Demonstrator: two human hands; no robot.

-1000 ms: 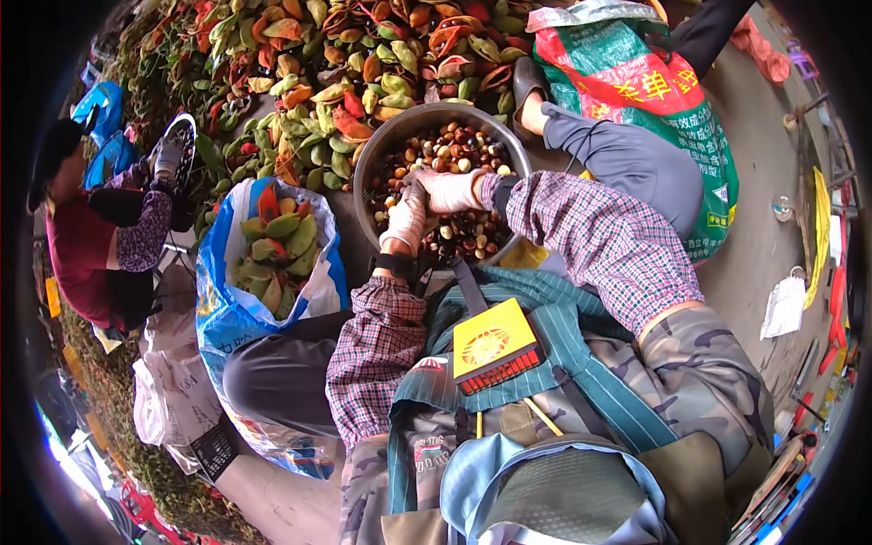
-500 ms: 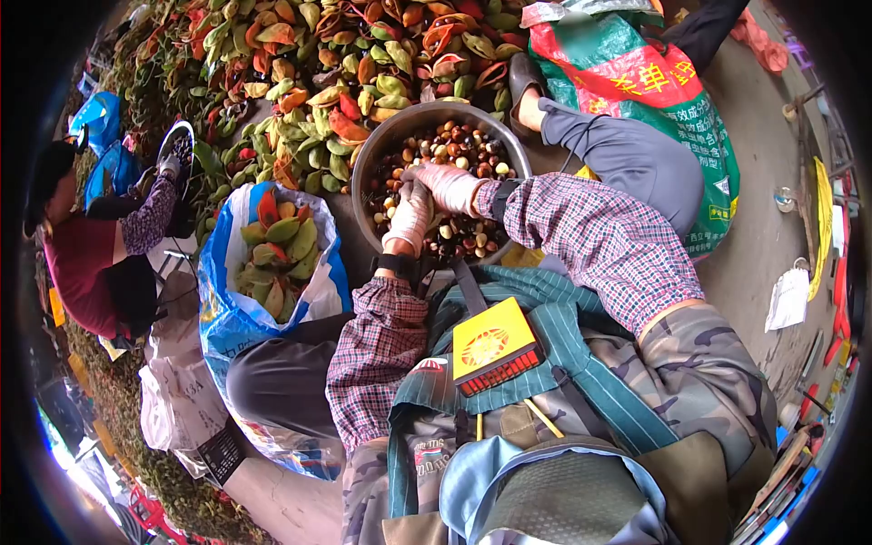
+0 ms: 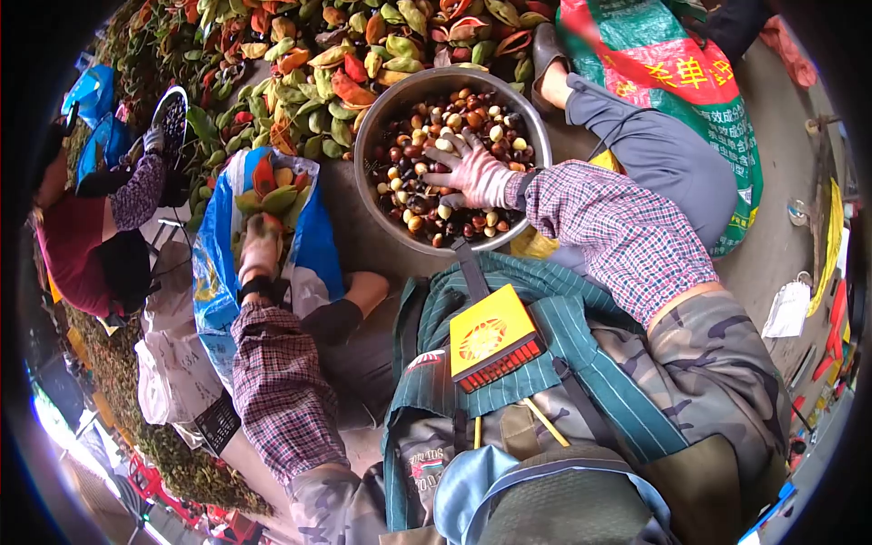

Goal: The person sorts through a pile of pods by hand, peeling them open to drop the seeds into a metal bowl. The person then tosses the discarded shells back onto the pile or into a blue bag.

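Note:
My right hand (image 3: 477, 173), in a pale, stained glove, rests on the seeds in a wide metal basin (image 3: 363, 173). Its fingers are spread, with nothing gripped. The basin holds many loose brown, black and cream seeds (image 3: 427, 204). To the left, my left hand (image 3: 261, 245), also gloved, reaches into the mouth of a blue and white woven bag (image 3: 213, 263). It lies against green and orange pods (image 3: 277, 191) there. Its fingers are blurred and partly hidden among the pods, so I cannot tell whether they hold one.
A large heap of split pods (image 3: 354, 68) spreads beyond the basin. At the right stands a green and red printed sack (image 3: 690, 73). A co-worker (image 3: 86, 236) sits at the left with a round tray (image 3: 171, 113) of dark seeds. A yellow box (image 3: 490, 336) hangs at my chest.
My hands were together over the basin. The left has moved left and down into the bag; the right has opened, its fingers spreading over the seeds. The view has shifted a little.

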